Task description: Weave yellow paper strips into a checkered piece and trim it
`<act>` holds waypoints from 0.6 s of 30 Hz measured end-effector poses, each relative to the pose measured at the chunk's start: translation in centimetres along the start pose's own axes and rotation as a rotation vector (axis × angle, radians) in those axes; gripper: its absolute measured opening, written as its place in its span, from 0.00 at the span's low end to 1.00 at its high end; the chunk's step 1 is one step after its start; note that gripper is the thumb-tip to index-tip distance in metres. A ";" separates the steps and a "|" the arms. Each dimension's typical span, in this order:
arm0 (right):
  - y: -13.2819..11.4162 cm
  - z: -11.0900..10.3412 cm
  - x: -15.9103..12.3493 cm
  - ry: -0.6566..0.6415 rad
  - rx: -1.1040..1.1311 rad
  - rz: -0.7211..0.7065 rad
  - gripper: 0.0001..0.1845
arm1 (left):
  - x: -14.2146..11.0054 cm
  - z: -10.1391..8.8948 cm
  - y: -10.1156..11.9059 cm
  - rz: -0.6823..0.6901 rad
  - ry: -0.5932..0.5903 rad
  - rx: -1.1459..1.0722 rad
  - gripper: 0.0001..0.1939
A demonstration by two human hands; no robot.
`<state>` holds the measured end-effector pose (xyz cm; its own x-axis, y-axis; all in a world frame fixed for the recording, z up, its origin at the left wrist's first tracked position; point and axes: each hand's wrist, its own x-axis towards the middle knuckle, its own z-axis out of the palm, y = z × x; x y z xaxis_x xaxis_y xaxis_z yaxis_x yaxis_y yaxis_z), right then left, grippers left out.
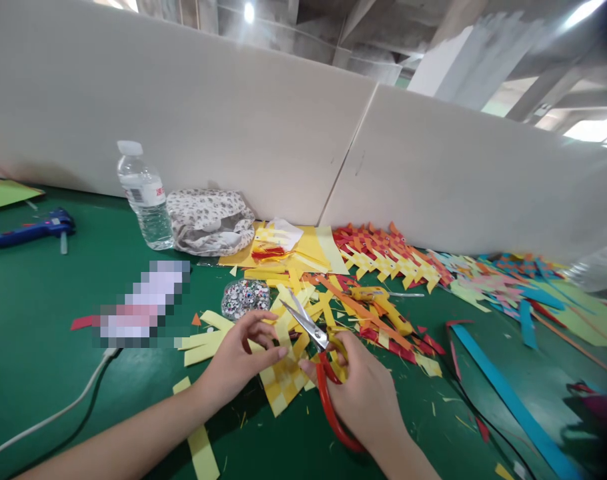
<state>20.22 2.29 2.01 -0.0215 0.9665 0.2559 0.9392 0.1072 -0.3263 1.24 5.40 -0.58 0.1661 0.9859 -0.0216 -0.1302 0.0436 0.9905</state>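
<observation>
My right hand (361,387) grips a pair of scissors (316,333), its red handle against the palm. The metal blades point up and left, slightly parted. My left hand (251,350) is held to the left of the blades. Its fingers are loosely bent, with a gap between thumb and fingertips. Under and between both hands is a piece woven from yellow paper strips (281,387), with its corner toward me. My left fingertips are close over it; whether they touch it I cannot tell. Pale yellow paper strips (211,337) lie beside my left hand.
Behind my hands are a bag of googly eyes (245,298), a yellow glue gun (383,308) and red-orange woven pieces (371,241). A water bottle (146,200) and patterned cloth pouch (211,220) stand by the white partition (283,133). A blue glue gun (31,229) lies left.
</observation>
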 end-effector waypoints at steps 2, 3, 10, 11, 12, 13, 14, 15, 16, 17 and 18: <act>-0.1 0.0 0.0 -0.019 -0.028 -0.015 0.15 | -0.1 0.0 0.3 -0.031 -0.015 0.086 0.11; -0.1 0.0 0.0 -0.024 -0.036 -0.027 0.15 | -0.1 0.1 0.4 -0.052 -0.019 0.104 0.09; -0.1 0.2 -0.2 -0.005 -0.084 -0.148 0.20 | -0.2 -0.1 0.8 -0.098 0.071 -0.056 0.08; -0.1 0.3 -0.2 -0.013 -0.084 -0.154 0.20 | -0.2 -0.2 0.7 -0.098 0.090 -0.077 0.08; -0.2 0.3 -0.3 -0.022 -0.084 -0.157 0.20 | -0.1 -0.2 0.6 -0.096 0.101 -0.091 0.07; -0.2 0.3 -0.3 -0.031 -0.085 -0.160 0.20 | -0.1 -0.3 0.5 -0.096 0.104 -0.098 0.06; -0.2 0.4 -0.3 -0.036 -0.087 -0.163 0.20 | -0.1 -0.3 0.5 -0.098 0.102 -0.102 0.05; -0.2 0.4 -0.3 -0.040 -0.092 -0.167 0.19 | -0.1 -0.4 0.4 -0.104 0.094 -0.105 0.05; -0.3 0.4 -0.3 -0.042 -0.097 -0.169 0.19 | -0.1 -0.4 0.4 -0.113 0.084 -0.105 0.04; -0.3 0.4 -0.3 -0.045 -0.101 -0.171 0.19 | -0.1 -0.4 0.4 -0.122 0.074 -0.102 0.04; -0.4 0.3 -0.2 -0.045 -0.103 -0.173 0.18 | -0.1 -0.4 0.5 -0.130 0.065 -0.098 0.04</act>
<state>19.77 2.10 1.75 -0.1987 0.9454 0.2582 0.9502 0.2504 -0.1856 0.79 5.34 -0.18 0.1242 0.9793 -0.1601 -0.2073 0.1834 0.9609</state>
